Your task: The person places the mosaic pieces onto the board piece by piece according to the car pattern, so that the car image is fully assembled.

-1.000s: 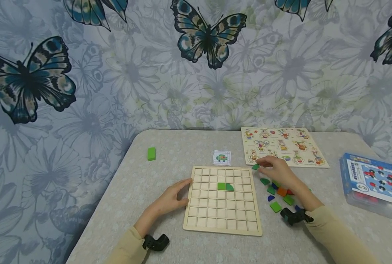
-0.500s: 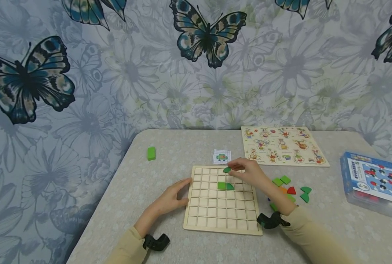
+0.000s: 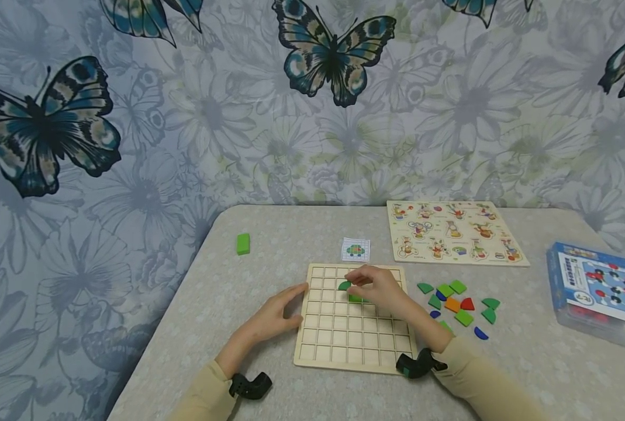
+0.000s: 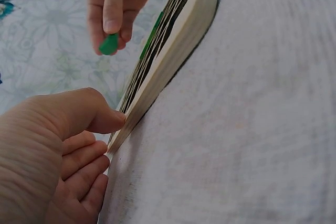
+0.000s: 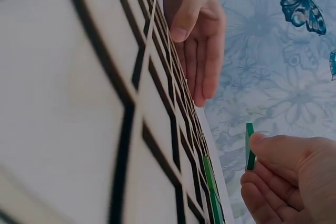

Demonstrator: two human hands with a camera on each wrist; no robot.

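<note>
My right hand pinches a dark green quarter-circle tile between thumb and fingertips, above the upper part of a wooden grid board. The right wrist view shows that tile edge-on, held off the board. A light green square tile sits in a cell just below, partly covered by the right hand. At the board's left edge, my left hand rests with thumb and fingertips against the side. In the left wrist view, the left thumb touches the board's rim, with the other fingers loosely extended.
Right of the board lie several loose tiles in green, blue, orange and red. Behind it are a small pattern card and a picture board. A blue-lidded plastic box stands far right, a green block at left.
My right hand has carried the green quarter-circle tile leftward from beside the loose pieces to over the board's upper cells. The left hand has stayed at the board's edge.
</note>
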